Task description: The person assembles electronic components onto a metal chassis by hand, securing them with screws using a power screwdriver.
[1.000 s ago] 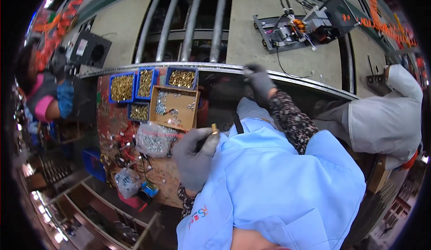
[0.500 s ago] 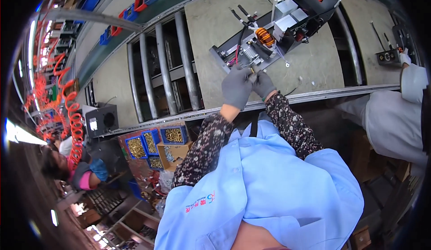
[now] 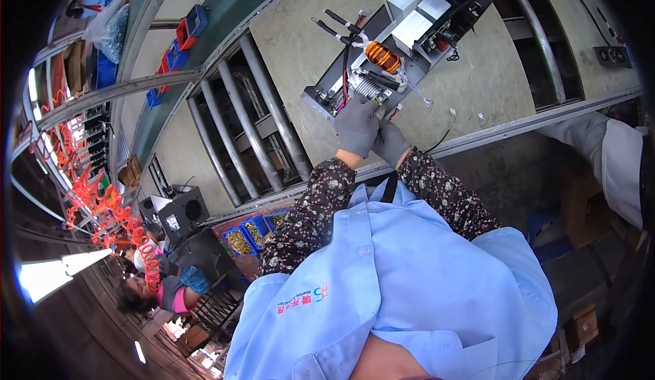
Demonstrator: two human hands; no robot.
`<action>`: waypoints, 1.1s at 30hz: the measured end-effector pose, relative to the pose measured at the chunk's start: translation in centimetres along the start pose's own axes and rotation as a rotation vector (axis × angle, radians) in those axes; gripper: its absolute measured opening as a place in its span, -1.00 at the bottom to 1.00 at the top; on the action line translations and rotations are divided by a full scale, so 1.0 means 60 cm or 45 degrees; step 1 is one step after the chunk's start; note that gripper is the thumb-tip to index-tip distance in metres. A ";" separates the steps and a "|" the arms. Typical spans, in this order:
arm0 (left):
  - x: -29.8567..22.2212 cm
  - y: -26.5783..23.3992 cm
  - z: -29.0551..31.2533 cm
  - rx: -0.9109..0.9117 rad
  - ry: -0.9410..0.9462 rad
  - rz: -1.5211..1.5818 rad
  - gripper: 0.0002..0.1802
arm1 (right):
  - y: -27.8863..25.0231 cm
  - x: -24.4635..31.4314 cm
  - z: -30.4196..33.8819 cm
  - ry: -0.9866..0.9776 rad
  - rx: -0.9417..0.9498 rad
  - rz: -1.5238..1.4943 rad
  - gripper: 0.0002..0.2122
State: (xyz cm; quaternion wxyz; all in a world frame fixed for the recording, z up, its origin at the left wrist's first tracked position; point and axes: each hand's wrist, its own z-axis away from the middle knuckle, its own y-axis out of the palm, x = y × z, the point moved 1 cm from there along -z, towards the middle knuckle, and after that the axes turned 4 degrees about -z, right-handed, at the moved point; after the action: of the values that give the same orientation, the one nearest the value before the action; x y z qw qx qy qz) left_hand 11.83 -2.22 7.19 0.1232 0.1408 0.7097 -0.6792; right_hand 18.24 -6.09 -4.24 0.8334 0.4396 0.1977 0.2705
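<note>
My left hand [image 3: 357,126], in a grey glove, is closed at the near end of a dark metal chassis [image 3: 319,98]. My right hand [image 3: 391,142], gloved the same way, is closed right beside it, the two touching. Their fingers pinch something small that the gloves mostly hide. Around them in the chassis are red and black wires [image 3: 346,73], a silver ribbed coil [image 3: 368,88] and an orange copper-wound ring coil [image 3: 382,57]. Silver heat sinks [image 3: 413,31] stand farther back. Black cables with metal lugs [image 3: 334,25] stick out to the left.
Steel rollers [image 3: 263,100] lie left of the grey work board [image 3: 488,73]. A thin loose wire [image 3: 447,133] rests by the metal front rail [image 3: 491,126]. Blue bins of brass parts [image 3: 239,241] sit lower left. Other people are at left [image 3: 167,288] and right [image 3: 622,168].
My view has shifted, so the chassis appears farther left and the bins at lower left are more covered. Both hands stay closed together at the chassis's near end.
</note>
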 end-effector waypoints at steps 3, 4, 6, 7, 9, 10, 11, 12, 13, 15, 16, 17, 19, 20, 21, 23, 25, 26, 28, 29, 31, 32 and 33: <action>0.001 0.003 -0.001 0.003 0.004 -0.013 -0.87 | 0.004 -0.002 0.004 0.110 -0.206 -0.271 -0.84; 0.001 0.005 -0.001 -0.017 0.019 -0.030 -0.87 | -0.013 -0.005 0.000 -0.052 -0.030 0.127 -0.83; 0.004 0.010 0.003 -0.019 0.019 -0.051 -0.87 | 0.012 -0.004 0.009 -0.207 0.151 0.528 -0.82; 0.009 0.011 0.004 -0.023 0.016 -0.074 -0.86 | 0.043 -0.004 0.022 -0.122 0.011 0.236 -0.81; 0.007 0.013 0.003 -0.017 0.017 -0.058 -0.86 | 0.059 0.001 0.033 -0.047 -0.137 -0.054 -0.79; 0.006 0.015 0.002 -0.011 0.017 -0.045 -0.86 | 0.053 0.001 0.030 -0.013 -0.155 -0.115 -0.77; 0.006 0.015 0.002 -0.017 0.013 -0.046 -0.86 | 0.047 0.000 0.028 0.026 -0.169 -0.173 -0.76; 0.008 0.018 0.002 -0.010 0.007 -0.043 -0.87 | 0.029 -0.002 0.021 0.026 -0.168 -0.171 -0.76; 0.010 0.021 0.003 -0.004 0.001 -0.040 -0.87 | 0.007 -0.004 0.014 -0.008 -0.044 -0.083 -0.76; 0.012 0.026 0.005 -0.016 -0.012 -0.004 -0.89 | 0.020 -0.002 0.016 -0.035 0.085 0.009 -0.76; 0.013 0.029 0.006 -0.023 -0.023 0.033 -0.91 | 0.024 -0.002 0.019 0.012 -0.020 -0.098 -0.78; 0.013 0.027 0.008 -0.031 -0.029 0.031 -0.91 | 0.034 -0.001 0.022 0.062 -0.122 -0.203 -0.79; 0.001 0.025 0.010 -0.089 0.009 -0.006 -0.91 | -0.015 -0.008 0.002 -0.285 -0.009 0.492 -0.77; 0.004 0.023 0.013 -0.091 0.001 -0.008 -0.91 | -0.036 -0.016 -0.005 -0.608 0.113 1.185 -0.75; 0.005 0.022 0.015 -0.123 0.037 -0.020 -0.90 | -0.046 -0.013 -0.006 -0.606 0.110 1.189 -0.75; 0.007 0.024 0.018 -0.160 0.063 -0.033 -0.89 | -0.061 -0.009 -0.013 -0.632 0.060 1.498 -0.74; 0.004 0.026 0.015 -0.183 0.048 -0.014 -0.88 | -0.084 -0.017 -0.036 -0.722 0.070 1.369 -0.76; 0.005 0.028 0.014 -0.186 0.039 -0.011 -0.88 | -0.079 -0.017 -0.038 -0.808 0.077 1.233 -0.78; 0.007 0.032 0.011 -0.231 -0.028 0.035 -0.89 | -0.075 -0.010 -0.029 -0.771 0.073 1.304 -0.79; 0.007 0.033 0.011 -0.234 -0.038 0.041 -0.89 | -0.067 -0.004 -0.020 -0.742 0.065 1.368 -0.81; 0.008 0.034 0.012 -0.236 -0.091 0.136 -0.87 | -0.048 0.008 -0.008 -0.799 0.085 1.543 -0.82; 0.007 0.032 0.013 -0.242 -0.104 0.141 -0.87 | -0.034 0.014 0.001 -0.862 0.109 1.707 -0.83; 0.010 0.032 0.014 -0.237 -0.168 0.193 -0.86 | -0.007 0.022 0.012 -0.850 0.117 1.721 -0.83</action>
State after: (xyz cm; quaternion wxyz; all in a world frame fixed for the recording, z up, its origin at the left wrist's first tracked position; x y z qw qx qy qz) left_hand 11.95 -2.94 5.14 0.2331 0.1371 0.7473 -0.6070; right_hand 19.76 -5.92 -4.34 0.4826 0.5580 -0.3667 0.5668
